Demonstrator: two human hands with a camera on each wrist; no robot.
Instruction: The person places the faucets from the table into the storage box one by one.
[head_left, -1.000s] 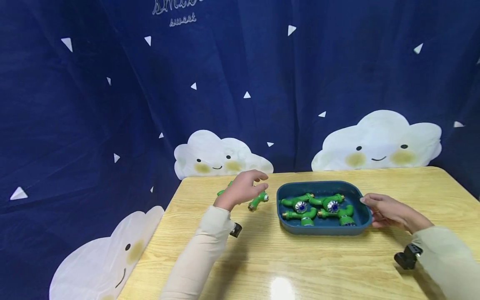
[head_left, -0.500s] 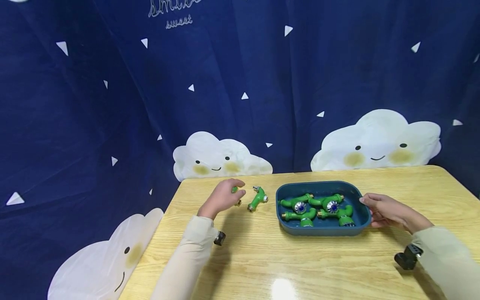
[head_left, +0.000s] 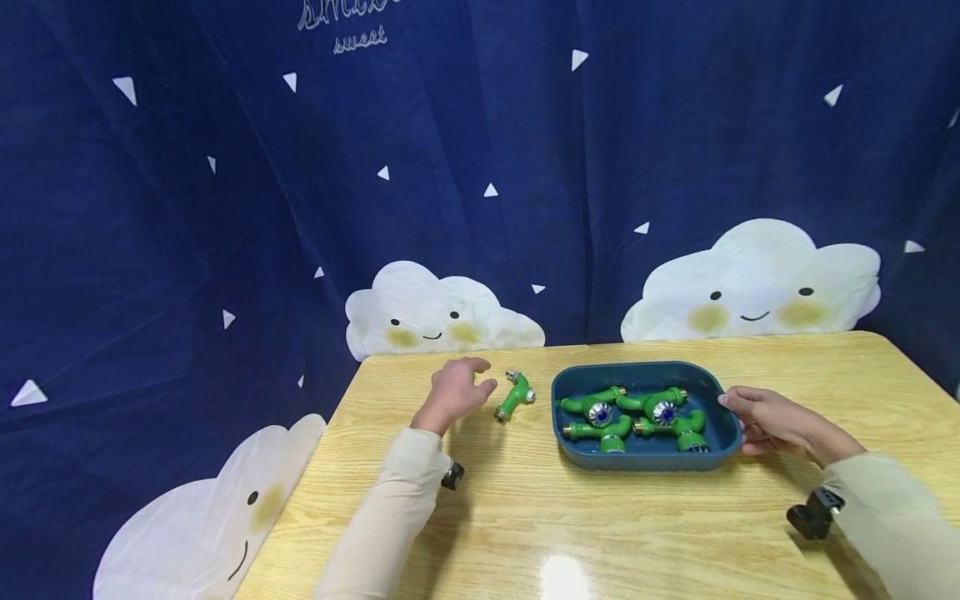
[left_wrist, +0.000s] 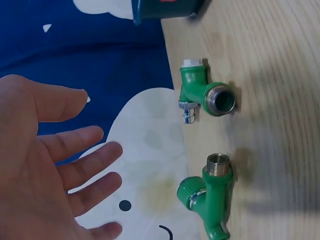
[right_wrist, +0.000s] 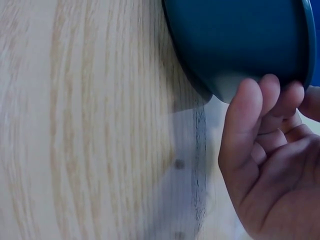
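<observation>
My left hand [head_left: 456, 390] hovers over the table's left part, its fingers spread and relaxed with nothing between them. In the left wrist view, two green taps with threaded metal ends lie beyond the fingers: an upper tap [left_wrist: 200, 90] and a lower tap [left_wrist: 215, 197] with a round green knob. From the head, one tap [head_left: 515, 396] shows just right of that hand; the other is hidden behind it. My right hand [head_left: 780, 423] grips the right end of a dark teal tub [head_left: 637, 461], thumb at the rim and fingers under it. Inside lie several green taps [head_left: 678, 425], some with blue-centred silver handles.
The light wooden table [head_left: 637, 533] ends at the back against a dark blue curtain [head_left: 465, 125] with white triangles. White cloud shapes [head_left: 757, 283] stand along that back edge. A small black camera [head_left: 813, 514] sits on each wrist.
My left hand has moved left, off the nearer tap, then slightly back right, covering the other tap. My right hand and the tub stay in place.
</observation>
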